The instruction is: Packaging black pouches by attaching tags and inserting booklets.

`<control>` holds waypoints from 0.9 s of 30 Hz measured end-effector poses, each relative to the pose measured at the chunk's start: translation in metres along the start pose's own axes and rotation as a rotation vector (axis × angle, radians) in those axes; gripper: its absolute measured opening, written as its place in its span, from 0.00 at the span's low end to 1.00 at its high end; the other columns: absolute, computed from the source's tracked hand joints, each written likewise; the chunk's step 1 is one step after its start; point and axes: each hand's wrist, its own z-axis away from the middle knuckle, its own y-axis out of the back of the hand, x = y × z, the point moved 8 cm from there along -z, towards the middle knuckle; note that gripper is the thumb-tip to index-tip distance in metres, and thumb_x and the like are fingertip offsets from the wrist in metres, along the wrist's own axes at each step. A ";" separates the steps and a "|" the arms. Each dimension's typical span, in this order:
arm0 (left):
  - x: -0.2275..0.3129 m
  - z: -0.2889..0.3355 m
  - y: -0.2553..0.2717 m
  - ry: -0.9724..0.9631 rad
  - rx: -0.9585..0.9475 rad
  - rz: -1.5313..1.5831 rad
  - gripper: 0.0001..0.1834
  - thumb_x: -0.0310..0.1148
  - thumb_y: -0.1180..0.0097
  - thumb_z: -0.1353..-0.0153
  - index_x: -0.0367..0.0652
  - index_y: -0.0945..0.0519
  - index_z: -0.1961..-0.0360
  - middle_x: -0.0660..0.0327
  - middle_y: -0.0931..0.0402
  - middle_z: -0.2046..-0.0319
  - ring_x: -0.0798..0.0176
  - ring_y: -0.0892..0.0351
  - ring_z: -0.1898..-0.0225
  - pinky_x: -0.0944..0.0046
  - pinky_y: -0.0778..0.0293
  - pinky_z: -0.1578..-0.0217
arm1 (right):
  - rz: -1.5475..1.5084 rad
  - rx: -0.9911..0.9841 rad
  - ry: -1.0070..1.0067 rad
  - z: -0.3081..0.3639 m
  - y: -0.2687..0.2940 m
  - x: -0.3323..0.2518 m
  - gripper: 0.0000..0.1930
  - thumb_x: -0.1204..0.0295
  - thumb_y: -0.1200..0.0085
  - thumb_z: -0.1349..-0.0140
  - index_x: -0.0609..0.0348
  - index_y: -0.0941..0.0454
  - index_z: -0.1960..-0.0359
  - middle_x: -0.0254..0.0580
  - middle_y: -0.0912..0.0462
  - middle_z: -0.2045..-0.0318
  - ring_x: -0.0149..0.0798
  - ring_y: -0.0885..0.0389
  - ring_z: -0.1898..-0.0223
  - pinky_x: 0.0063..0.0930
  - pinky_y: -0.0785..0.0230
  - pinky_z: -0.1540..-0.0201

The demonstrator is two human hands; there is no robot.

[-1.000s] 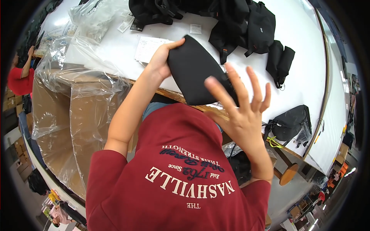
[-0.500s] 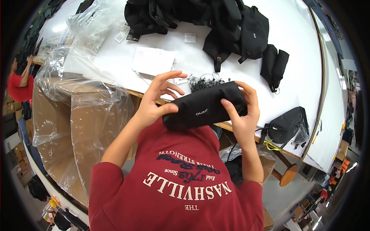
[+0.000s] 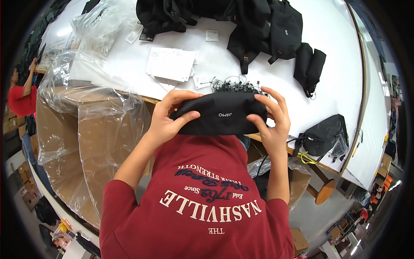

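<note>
At the near edge of the white table (image 3: 336, 95), a black pouch (image 3: 215, 105) is pinched at its ends by the left hand (image 3: 166, 119) and right hand (image 3: 276, 124), presumably to be kept level; black cords (image 3: 233, 87) are heaped on the table.

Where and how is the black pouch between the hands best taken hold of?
Probably by its two short ends, coming in from left and right: the black pouch runs lengthwise across the view. The left hand and right hand hold it there, thumbs on the near face and fingers at the upper edge. Its rounded body looks soft, so perhaps press lightly.
</note>
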 end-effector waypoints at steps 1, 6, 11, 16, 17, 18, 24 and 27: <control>0.001 0.000 -0.001 -0.018 -0.019 0.008 0.17 0.21 0.39 0.44 0.37 0.27 0.54 0.53 0.22 0.54 0.63 0.22 0.52 0.68 0.28 0.51 | -0.003 -0.038 0.010 -0.002 -0.002 -0.004 0.19 0.77 0.36 0.49 0.58 0.23 0.54 0.43 0.22 0.54 0.37 0.21 0.59 0.24 0.29 0.61; -0.004 0.001 0.012 -0.087 -0.035 0.037 0.14 0.20 0.37 0.48 0.39 0.24 0.59 0.53 0.22 0.54 0.60 0.22 0.52 0.63 0.29 0.50 | -0.048 -0.092 0.006 -0.005 -0.001 -0.009 0.14 0.83 0.36 0.57 0.59 0.19 0.65 0.41 0.20 0.59 0.41 0.20 0.59 0.28 0.28 0.57; 0.033 -0.005 0.015 -0.310 -0.142 -0.420 0.13 0.25 0.31 0.63 0.45 0.17 0.72 0.59 0.22 0.53 0.47 0.32 0.42 0.50 0.35 0.43 | -0.112 -0.187 0.054 0.016 0.009 -0.020 0.16 0.88 0.38 0.61 0.60 0.17 0.66 0.45 0.22 0.58 0.40 0.19 0.60 0.31 0.21 0.59; 0.045 0.007 0.011 -0.277 -0.261 -0.519 0.16 0.31 0.29 0.65 0.49 0.16 0.70 0.56 0.25 0.50 0.43 0.36 0.40 0.46 0.37 0.41 | -0.127 -0.257 -0.001 0.045 0.016 -0.025 0.20 0.87 0.37 0.64 0.57 0.17 0.65 0.47 0.27 0.56 0.43 0.22 0.57 0.32 0.24 0.58; 0.048 0.009 0.007 -0.261 -0.285 -0.501 0.16 0.30 0.29 0.66 0.49 0.16 0.69 0.57 0.26 0.49 0.44 0.36 0.39 0.48 0.37 0.42 | -0.030 -0.271 0.070 0.047 0.018 -0.033 0.20 0.87 0.36 0.65 0.57 0.17 0.66 0.47 0.28 0.55 0.43 0.22 0.57 0.32 0.24 0.58; 0.053 0.011 0.003 -0.244 -0.309 -0.483 0.17 0.28 0.28 0.66 0.49 0.15 0.69 0.57 0.27 0.48 0.45 0.36 0.39 0.49 0.37 0.42 | 0.067 -0.284 0.140 0.050 0.019 -0.039 0.20 0.87 0.35 0.65 0.56 0.17 0.66 0.47 0.29 0.53 0.44 0.22 0.56 0.32 0.24 0.58; 0.051 0.035 0.000 0.205 -0.690 -0.152 0.21 0.40 0.27 0.61 0.42 0.18 0.65 0.50 0.25 0.50 0.47 0.26 0.47 0.56 0.32 0.47 | -0.346 -0.514 -0.150 0.062 0.009 -0.047 0.21 0.69 0.28 0.58 0.59 0.23 0.63 0.50 0.31 0.49 0.44 0.23 0.53 0.37 0.29 0.49; 0.058 0.031 -0.007 0.392 -0.598 -0.136 0.20 0.37 0.29 0.55 0.38 0.21 0.64 0.53 0.22 0.56 0.54 0.22 0.56 0.62 0.29 0.52 | -0.476 -0.388 -0.442 0.068 0.008 -0.038 0.19 0.73 0.35 0.49 0.62 0.26 0.57 0.47 0.23 0.59 0.40 0.21 0.58 0.31 0.29 0.53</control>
